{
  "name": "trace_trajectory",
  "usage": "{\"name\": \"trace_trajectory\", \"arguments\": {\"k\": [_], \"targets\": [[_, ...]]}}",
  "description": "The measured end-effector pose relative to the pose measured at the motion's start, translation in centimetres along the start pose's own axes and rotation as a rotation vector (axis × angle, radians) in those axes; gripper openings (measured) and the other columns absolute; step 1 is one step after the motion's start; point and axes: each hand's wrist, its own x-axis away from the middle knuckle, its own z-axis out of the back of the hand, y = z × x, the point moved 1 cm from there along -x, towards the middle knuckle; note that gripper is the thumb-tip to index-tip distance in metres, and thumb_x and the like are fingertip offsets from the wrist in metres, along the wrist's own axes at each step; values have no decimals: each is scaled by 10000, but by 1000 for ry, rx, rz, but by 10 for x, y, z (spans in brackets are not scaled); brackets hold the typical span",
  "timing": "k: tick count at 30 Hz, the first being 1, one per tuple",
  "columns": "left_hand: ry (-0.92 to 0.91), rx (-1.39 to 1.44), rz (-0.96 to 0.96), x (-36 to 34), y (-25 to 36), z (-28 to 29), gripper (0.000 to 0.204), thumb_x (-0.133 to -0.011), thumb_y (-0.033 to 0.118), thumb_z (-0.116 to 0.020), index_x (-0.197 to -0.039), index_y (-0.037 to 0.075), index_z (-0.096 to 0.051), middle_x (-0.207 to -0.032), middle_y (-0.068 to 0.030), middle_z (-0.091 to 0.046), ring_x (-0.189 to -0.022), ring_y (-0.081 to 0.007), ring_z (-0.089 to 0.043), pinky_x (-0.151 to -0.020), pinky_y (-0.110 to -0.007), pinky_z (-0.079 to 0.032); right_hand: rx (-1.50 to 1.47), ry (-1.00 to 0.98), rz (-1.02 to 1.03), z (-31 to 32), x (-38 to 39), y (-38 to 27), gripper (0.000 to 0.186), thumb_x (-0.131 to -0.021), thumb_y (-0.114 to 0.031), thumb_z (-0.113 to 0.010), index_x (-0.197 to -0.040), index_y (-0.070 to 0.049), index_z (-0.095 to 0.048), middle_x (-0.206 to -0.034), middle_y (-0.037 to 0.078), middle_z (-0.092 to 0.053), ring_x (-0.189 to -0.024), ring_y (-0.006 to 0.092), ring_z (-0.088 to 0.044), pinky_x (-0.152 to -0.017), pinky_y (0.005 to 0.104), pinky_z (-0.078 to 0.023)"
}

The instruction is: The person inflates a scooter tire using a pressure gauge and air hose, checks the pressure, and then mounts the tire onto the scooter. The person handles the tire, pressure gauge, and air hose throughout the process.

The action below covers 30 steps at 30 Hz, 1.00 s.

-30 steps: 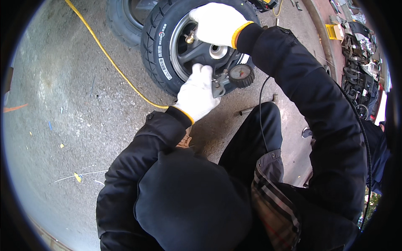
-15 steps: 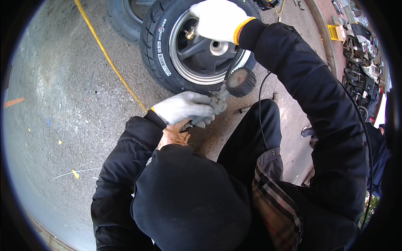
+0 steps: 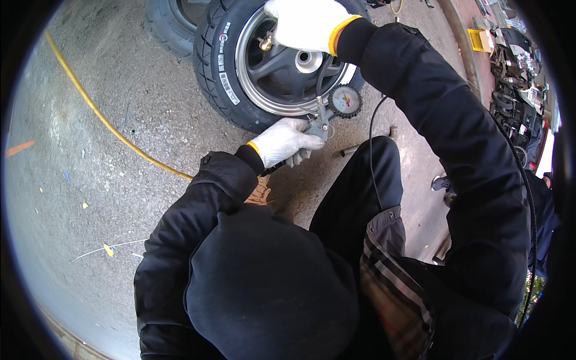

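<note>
My left hand (image 3: 281,144), in a white knit glove, is closed around the grip of a tire inflator gun (image 3: 322,126). Its round dial gauge (image 3: 345,101) faces up beside the wheel's near edge. A dark hose (image 3: 320,84) runs from the gun up over the rim toward my right hand (image 3: 309,25). That hand, also gloved, is closed at the far-left part of the rim, and a brass air chuck (image 3: 266,44) pokes out from its fingers. Whether the chuck sits on the valve is hidden. The wheel (image 3: 217,78) has a black tire and a silver-edged dark rim.
Another tire (image 3: 165,30) lies beyond the wheel to the left. A yellow air hose (image 3: 99,114) crosses the pavement toward my left forearm. A metal pipe piece (image 3: 350,150) lies by my knee. Parts and a yellow box (image 3: 477,40) line the right side, where another person (image 3: 543,207) partly shows.
My left hand has moved slightly right and up with the inflator gun, and the gauge dial has turned to face up. My right hand has shifted a little left. The yellow hose has swung left.
</note>
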Motion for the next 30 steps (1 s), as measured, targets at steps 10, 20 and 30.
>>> {"name": "trace_trajectory", "arguments": {"k": [10,20,30], "targets": [[143,-32,36,1,5,-7,700,-978,721,-739,-1069,30,-805,-747,-28,-637,-589,-135,-605,-520,-292,-491,-15,-1,-14,5,-2,-3,269,-932,-304,-723,-910,-67,-848,-862,201,-795,-778,404,-755,-745,523,-593],[160,-82,33,1,7,-10,704,-962,720,-774,-941,17,-749,-708,0,-613,-555,-91,-577,-496,-250,-459,10,5,16,10,1,-5,275,-938,-302,-723,-925,-59,-852,-864,203,-798,-787,405,-761,-758,517,-599],[248,-219,-69,1,3,-12,986,-857,513,-954,-1527,-95,-562,-943,-118,-760,-700,-199,-727,-650,-360,-597,-46,1,-40,9,-1,-6,291,-941,-322,-728,-942,-59,-854,-897,204,-806,-828,413,-767,-781,525,-598]]}}
